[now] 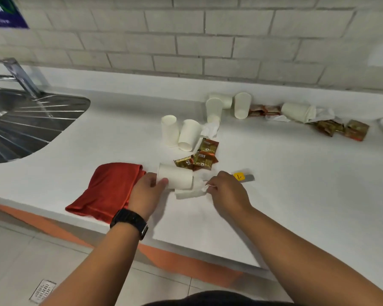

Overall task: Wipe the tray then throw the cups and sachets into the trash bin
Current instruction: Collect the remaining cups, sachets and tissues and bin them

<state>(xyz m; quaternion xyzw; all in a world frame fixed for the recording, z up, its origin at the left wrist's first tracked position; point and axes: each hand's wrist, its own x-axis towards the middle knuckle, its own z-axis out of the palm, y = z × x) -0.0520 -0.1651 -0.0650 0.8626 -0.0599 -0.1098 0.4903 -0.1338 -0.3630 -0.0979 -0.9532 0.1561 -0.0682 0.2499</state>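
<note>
Red cloth (107, 191), white cups (175, 179)

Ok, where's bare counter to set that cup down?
Bare patches: between sink and cloth; right of the yellow tool, below the far sachets. Crowded: middle cups, near sachets, back wall row.

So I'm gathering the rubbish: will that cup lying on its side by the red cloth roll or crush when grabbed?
The paper cup lies sideways, so it probably rolls if nudged. Thin walls likely dent under squeezing. The left hand grips it, suggesting it's light.
</note>
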